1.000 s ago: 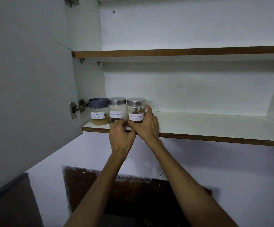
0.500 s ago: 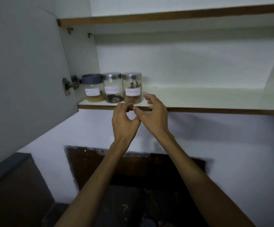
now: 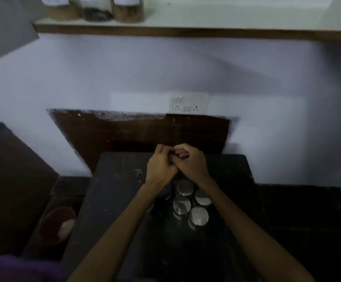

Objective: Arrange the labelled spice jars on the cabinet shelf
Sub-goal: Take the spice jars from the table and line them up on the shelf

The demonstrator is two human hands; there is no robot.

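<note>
jars [image 3: 190,202]: four lidded at 6 o'clock below both hands [image 3: 175,162], curled together, holding nothing; three on shelf [image 3: 206,31] at 11 o'clock

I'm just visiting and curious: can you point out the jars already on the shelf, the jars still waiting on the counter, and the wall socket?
Shelf jars [image 3: 127,12], head view: right jar's glass body.
Counter jars [image 3: 199,215], head view: nearest steel lid.
Wall socket [image 3: 190,103], head view: plate's middle.

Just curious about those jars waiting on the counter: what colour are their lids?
Shiny silver metal; the lids show best in the head view, between the forearms.
</note>
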